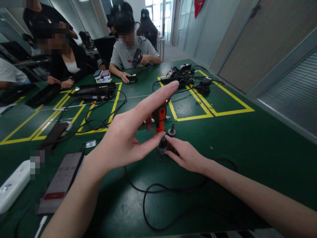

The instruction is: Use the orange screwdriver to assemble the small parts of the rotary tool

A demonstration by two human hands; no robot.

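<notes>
My left hand (121, 138) is around an upright orange-and-black tool (160, 119), a screwdriver or small rotary tool by its look. Its thumb lies at the tool's lower end, and the index finger stretches past the top. Beneath the orange end is a small dark metal cylinder (162, 144). My right hand (185, 153) pinches this cylinder between thumb and fingers, close to the left thumb. Just behind stands a small metal piece (171, 130) with a round flange and a stem. A silvery rod-like item shows partly behind the left fingers.
A phone (60, 181) and a white power strip (15, 185) lie at the left. Black cable (153, 190) loops across the front. Dark devices and cords (183, 76) pile up at the back. A person opposite holds a drill (137, 58); others sit at the left.
</notes>
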